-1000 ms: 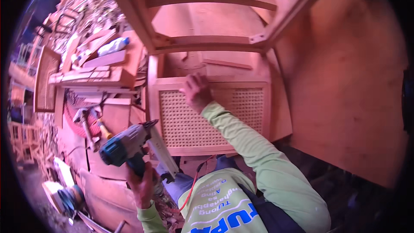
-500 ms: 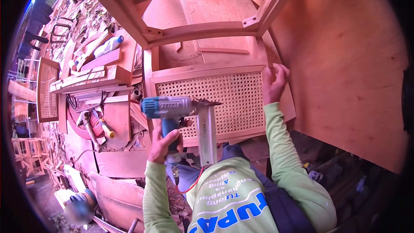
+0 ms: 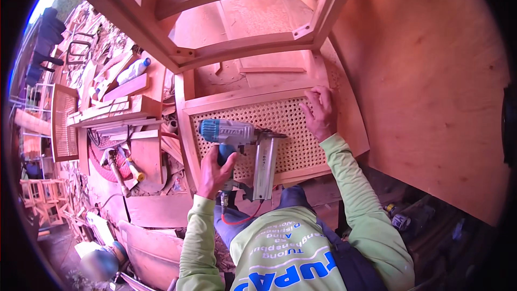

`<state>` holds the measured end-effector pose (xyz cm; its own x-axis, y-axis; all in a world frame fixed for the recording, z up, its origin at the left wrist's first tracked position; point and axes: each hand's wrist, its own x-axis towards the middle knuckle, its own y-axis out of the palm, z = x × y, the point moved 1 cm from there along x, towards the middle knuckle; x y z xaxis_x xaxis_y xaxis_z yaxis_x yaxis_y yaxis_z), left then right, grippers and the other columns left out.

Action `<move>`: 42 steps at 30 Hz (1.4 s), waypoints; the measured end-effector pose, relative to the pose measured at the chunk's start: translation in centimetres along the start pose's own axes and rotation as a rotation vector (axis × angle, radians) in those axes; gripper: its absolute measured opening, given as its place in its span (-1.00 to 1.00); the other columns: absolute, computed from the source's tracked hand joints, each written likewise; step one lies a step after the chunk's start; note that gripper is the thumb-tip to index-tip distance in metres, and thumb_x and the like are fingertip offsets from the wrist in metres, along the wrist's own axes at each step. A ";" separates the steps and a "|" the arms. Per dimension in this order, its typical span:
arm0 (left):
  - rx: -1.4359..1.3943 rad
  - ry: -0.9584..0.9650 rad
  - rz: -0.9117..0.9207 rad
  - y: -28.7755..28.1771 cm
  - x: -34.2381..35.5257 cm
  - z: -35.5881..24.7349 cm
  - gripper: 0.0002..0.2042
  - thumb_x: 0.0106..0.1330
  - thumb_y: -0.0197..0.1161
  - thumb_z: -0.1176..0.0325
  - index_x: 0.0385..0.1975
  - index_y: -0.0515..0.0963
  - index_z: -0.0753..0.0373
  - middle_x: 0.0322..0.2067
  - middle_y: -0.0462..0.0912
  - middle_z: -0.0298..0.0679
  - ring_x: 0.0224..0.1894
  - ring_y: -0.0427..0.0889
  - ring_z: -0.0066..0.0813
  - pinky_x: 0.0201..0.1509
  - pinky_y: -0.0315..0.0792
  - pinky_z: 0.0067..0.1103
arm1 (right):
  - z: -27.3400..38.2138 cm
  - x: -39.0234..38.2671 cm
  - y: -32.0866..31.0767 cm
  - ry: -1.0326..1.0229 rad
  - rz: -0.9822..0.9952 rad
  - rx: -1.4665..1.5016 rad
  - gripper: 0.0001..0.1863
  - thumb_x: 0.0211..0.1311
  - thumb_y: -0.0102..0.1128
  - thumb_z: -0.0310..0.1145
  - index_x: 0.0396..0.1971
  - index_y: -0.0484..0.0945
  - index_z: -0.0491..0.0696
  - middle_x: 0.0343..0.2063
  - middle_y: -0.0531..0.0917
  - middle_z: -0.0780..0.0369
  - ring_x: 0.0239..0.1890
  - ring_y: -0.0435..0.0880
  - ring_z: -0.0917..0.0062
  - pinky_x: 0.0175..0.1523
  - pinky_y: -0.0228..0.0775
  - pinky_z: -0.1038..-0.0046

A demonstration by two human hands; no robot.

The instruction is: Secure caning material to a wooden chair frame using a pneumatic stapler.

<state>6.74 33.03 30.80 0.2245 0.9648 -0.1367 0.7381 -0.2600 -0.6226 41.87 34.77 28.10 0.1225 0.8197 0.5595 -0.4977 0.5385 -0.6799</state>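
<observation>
My left hand (image 3: 216, 170) is wrapped round the grip of a blue and grey pneumatic nail gun (image 3: 231, 132), whose long metal magazine points down toward me. A red hose runs from its lower end. The gun is over a wooden frame (image 3: 253, 92) with a woven cane panel (image 3: 293, 156) set in it, and covers part of the weave. At the panel's upper right corner is my right hand (image 3: 321, 113), fingers bent and thumb apart, with nothing visible in it. Whether its fingertips touch the wood, I cannot tell.
A wooden chair frame (image 3: 247, 48) with curved rails rises beyond the panel. On the right stands a large plywood sheet (image 3: 425, 86). At left lie stacked wood strips (image 3: 116, 110), a plastic bottle (image 3: 133, 71), a hammer (image 3: 116, 170) and a yellow-handled tool (image 3: 134, 170).
My right hand has moved left from the frame's right edge to the panel's upper corner. The nail gun in my left hand has shifted slightly right. The whole view has tilted a little.
</observation>
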 end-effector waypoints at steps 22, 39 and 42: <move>0.275 0.231 -0.404 -4.0 3.6 -4.9 -0.65 0.41 0.35 0.39 0.13 0.51 0.35 -0.12 0.65 -0.04 -0.11 0.66 -0.15 0.03 0.54 -0.34 | 2.2 3.3 8.5 -0.157 0.138 0.048 -0.42 0.13 0.45 -0.08 0.16 0.64 0.02 0.01 0.65 0.21 0.12 0.55 0.24 0.35 0.26 0.07; 0.619 0.466 0.149 2.7 16.9 -3.0 -0.63 0.05 0.46 0.26 -0.17 0.56 0.21 -0.25 0.71 -0.06 -0.11 0.72 0.07 -0.09 0.57 -0.15 | 0.7 3.0 9.0 -0.283 0.186 -0.092 -0.35 0.32 0.23 0.12 0.19 0.58 -0.08 0.07 0.63 0.12 0.10 0.55 0.13 0.28 0.29 0.06; 0.586 0.512 0.091 3.2 16.9 -2.8 -0.63 0.03 0.46 0.28 -0.17 0.56 0.21 -0.29 0.71 -0.08 -0.15 0.72 0.07 -0.12 0.58 -0.14 | 0.6 3.0 8.8 -0.276 0.176 -0.099 -0.34 0.30 0.25 0.13 0.21 0.58 -0.07 0.06 0.64 0.13 0.10 0.56 0.15 0.28 0.28 0.06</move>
<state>14.69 48.36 28.69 0.6383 0.7659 0.0770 0.2786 -0.1366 -0.9506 37.38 41.83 24.08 -0.2021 0.8253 0.5273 -0.4032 0.4206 -0.8127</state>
